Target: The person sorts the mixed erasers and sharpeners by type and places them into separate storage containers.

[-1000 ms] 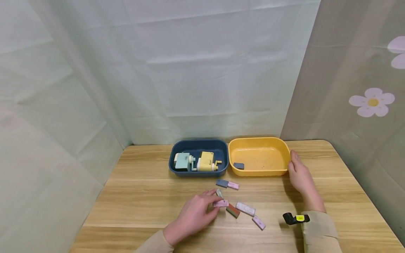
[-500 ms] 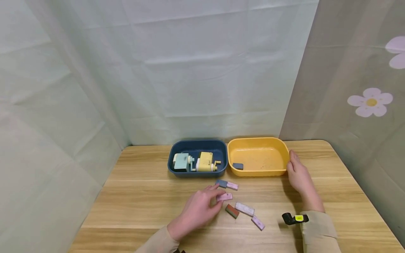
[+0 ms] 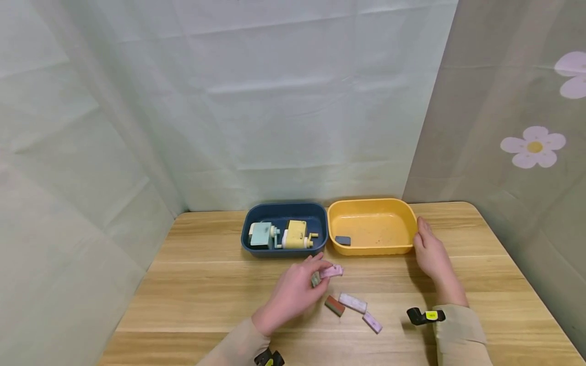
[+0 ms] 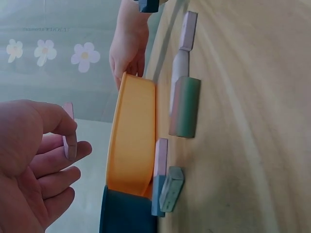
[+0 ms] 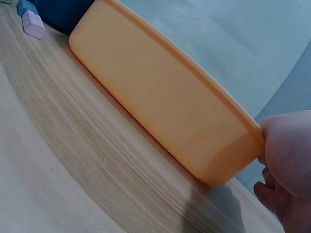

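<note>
Left hand (image 3: 293, 290) pinches 1 pink eraser (image 4: 68, 112) in front of yellow tray (image 3: 373, 250); right hand (image 3: 431, 253) clamps fingers on its right end.

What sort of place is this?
Probably a makeshift indoor booth for tabletop work: a pale cloth hangs behind a wooden table, and a flowered cloth screens its right side.
</note>
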A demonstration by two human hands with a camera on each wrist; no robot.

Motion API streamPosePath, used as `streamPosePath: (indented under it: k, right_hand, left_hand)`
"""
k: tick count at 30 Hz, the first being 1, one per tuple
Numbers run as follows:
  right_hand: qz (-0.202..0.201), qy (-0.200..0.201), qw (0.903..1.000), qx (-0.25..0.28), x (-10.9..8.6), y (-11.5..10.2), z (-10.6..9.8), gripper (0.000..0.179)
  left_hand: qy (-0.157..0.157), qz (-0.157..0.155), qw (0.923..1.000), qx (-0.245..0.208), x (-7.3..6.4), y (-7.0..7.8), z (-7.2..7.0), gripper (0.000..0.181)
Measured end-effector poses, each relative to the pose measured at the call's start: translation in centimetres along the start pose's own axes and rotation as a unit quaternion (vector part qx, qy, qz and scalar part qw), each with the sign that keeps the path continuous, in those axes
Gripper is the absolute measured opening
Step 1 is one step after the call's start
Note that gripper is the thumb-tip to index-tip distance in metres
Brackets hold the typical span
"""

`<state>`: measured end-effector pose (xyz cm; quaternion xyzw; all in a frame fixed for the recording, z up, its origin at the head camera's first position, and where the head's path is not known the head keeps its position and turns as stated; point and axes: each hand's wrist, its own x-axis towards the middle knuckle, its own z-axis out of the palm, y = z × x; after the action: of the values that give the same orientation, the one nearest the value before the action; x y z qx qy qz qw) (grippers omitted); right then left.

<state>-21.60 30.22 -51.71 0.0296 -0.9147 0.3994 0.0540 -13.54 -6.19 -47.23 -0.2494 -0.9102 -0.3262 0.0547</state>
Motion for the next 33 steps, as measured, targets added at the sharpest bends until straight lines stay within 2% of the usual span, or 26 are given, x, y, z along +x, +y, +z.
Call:
streamPosePath:
  k: [7, 14, 18, 25, 33]
  right_hand:
    - [-0.001, 0.003, 1.0000, 0.000, 0.0, 0.2, 0.0, 0.059]
    - [-0.006, 0.009, 0.9999, -0.005, 0.1, 0.3, 0.1, 0.058]
    - [-0.005, 0.007, 1.0000, -0.004, 0.1, 0.3, 0.1, 0.059]
    - [-0.005, 0.008, 0.9999, -0.008, 0.0, 0.0, 0.1, 0.058]
    - [0.001, 0.005, 1.0000, -0.008, -0.1, -0.3, 0.2, 0.059]
  left_hand:
    - [0.016, 0.007, 0.9997, 0.017, 1.7, 0.3, 0.2, 0.020]
    - [0.018, 0.001, 0.9994, 0.028, 3.0, 0.6, 0.1, 0.021]
    - [0.025, 0.008, 0.9986, 0.047, 4.0, 0.7, 0.0, 0.021]
    - [0.006, 0.000, 0.9978, 0.065, 5.8, 0.4, -0.2, 0.022]
    - [0.008, -0.008, 0.9973, 0.073, 7.0, 0.1, 0.4, 0.022]
